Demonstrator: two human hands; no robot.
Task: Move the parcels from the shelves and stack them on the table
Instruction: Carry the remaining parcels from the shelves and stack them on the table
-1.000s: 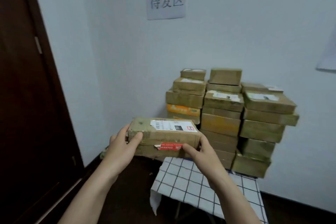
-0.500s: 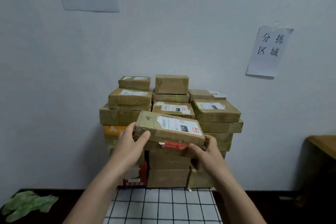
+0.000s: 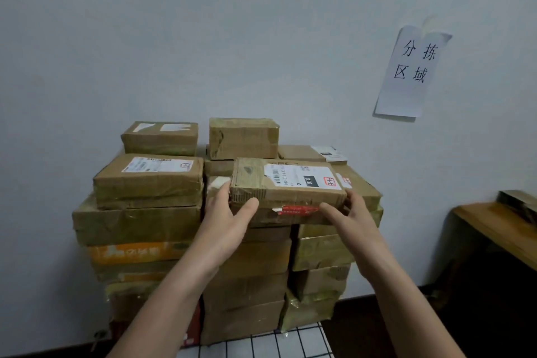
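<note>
**Parcel held by both hands at the stack**

The parcel [image 3: 286, 187] is a brown carton with a white label on top and a red strip at its lower front edge. It is in front of the middle of the stack of parcels [image 3: 139, 224], near the upper rows. The left hand [image 3: 229, 221] grips its left end, with the thumb on the front face and the fingers curled round the corner. The right hand [image 3: 353, 219] grips the right end, thumb in front and fingers hidden behind. Whether the parcel rests on the cartons below, I cannot tell. The stack stands on a table [image 3: 293, 340] covered with a checked cloth, against the white wall. A paper sign [image 3: 412, 73] hangs at the right, above a wooden desk [image 3: 494, 227].
</note>
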